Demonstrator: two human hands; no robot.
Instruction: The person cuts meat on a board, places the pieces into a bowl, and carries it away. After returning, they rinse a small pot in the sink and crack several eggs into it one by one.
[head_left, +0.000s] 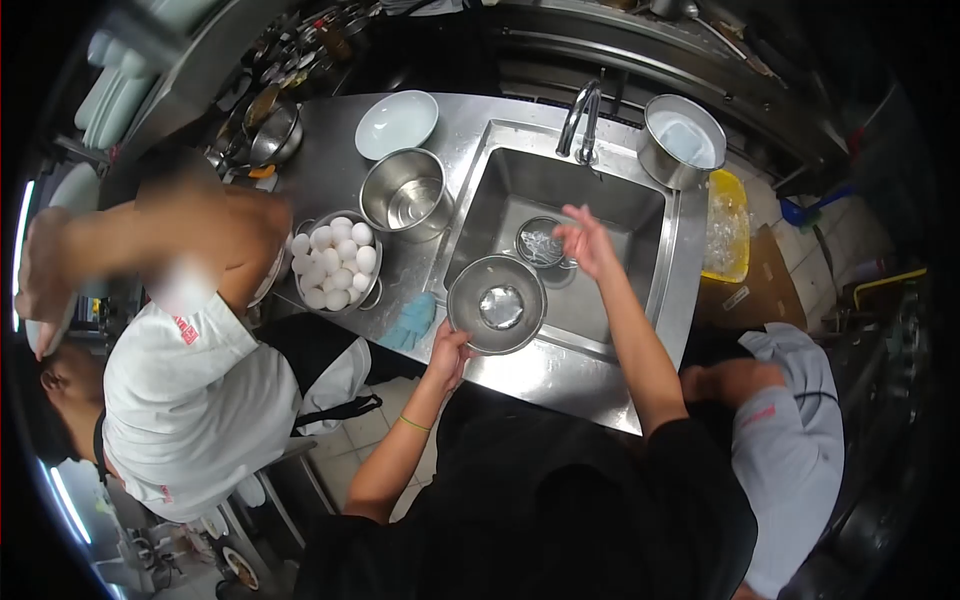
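My left hand (450, 357) grips the near-left rim of a round metal bowl (470, 322), which is over the front left part of the sink. Something shiny, perhaps a little water, shows at the bowl's bottom. Over the sink basin (630, 225), my right hand (587, 243) is raised with its fingers apart, holding nothing. Below and left of it lies the round drain (540, 242), partly covered by the bowl. A blue cloth or glove (410, 322) rests on the counter left of the bowl.
Left of the sink stand a steel pot (385, 205), a pale dish (397, 125) and a colander of white eggs (335, 265). A tall faucet (582, 120) rises behind the basin, with another pot (655, 155) to its right. Co-workers in white shirts (190, 390) stand on both sides.
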